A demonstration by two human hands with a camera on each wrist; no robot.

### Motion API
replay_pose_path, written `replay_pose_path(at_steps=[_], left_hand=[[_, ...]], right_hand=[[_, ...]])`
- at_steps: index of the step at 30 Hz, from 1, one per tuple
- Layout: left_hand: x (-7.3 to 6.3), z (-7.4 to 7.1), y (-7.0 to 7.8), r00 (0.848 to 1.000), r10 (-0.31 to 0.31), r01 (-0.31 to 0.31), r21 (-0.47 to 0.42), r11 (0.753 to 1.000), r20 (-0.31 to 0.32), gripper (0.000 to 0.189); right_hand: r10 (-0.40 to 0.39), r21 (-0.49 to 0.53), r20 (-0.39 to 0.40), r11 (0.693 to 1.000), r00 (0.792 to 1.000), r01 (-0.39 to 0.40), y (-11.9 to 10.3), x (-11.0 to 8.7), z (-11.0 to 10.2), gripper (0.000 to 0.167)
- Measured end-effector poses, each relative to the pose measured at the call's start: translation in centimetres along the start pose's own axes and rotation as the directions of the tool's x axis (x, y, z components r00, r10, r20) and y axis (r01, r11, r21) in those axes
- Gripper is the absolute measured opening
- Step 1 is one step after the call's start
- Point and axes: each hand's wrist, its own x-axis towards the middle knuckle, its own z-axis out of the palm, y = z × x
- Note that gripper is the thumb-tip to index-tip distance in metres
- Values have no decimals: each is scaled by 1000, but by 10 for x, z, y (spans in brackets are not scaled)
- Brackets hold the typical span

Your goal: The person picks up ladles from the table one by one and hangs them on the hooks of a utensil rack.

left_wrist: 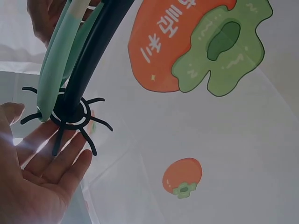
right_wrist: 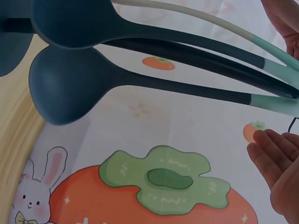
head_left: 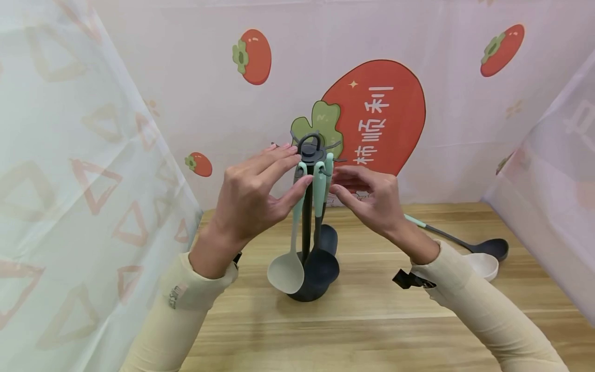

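Left hand (head_left: 257,188) at eight o'clock from the utensil rack's top (head_left: 312,153), right hand (head_left: 374,199) at four, apart, fingers relaxed; cream ladle (head_left: 285,273) hangs near six!

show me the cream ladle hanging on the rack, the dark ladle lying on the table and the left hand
Cream ladle (head_left: 285,273): head view, on its bowl.
Lying dark ladle (head_left: 490,249): head view, on its bowl.
Left hand (head_left: 253,192): head view, on the back of the hand.

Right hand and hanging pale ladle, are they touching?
Apart: head view shows a clear gap, a dark ladle hanging between right hand and pale ladle.
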Motion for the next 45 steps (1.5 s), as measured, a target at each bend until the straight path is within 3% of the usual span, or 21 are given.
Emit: replay_pose_path(at_steps=[8, 12, 17, 21, 26, 34, 37, 45], left_hand=[[0, -1, 4, 999, -4, 7, 80, 997, -40, 36], [1, -1, 6, 997, 9, 0, 115, 993, -82, 32], [4, 0, 11, 991, 60, -42, 140, 989, -121, 26], [5, 0, 16, 990, 91, -74, 160, 984, -107, 22], [6, 1, 20, 995, 74, -62, 177, 982, -61, 22], [5, 2, 23, 999, 37, -35, 168, 985, -7, 24], [6, 1, 23, 999, 36, -36, 157, 987, 2, 23], [6, 0, 23, 999, 40, -41, 129, 991, 11, 21]], right_hand=[[2, -93, 25, 996, 1000, 0, 10, -3, -12, 35], [80, -166, 74, 984, 994, -67, 15, -3, -20, 38], [183, -267, 162, 954, 970, -135, 29, -5, -33, 45], [248, -374, 213, 914, 945, -155, 44, -10, -43, 46], [318, -464, 234, 867, 919, -182, 62, -19, -55, 47], [371, -557, 232, 809, 899, -190, 90, -30, -75, 45], [414, -571, 237, 791, 879, -219, 99, -34, -82, 45], [531, -610, 287, 743, 797, -275, 121, -45, -97, 44]])
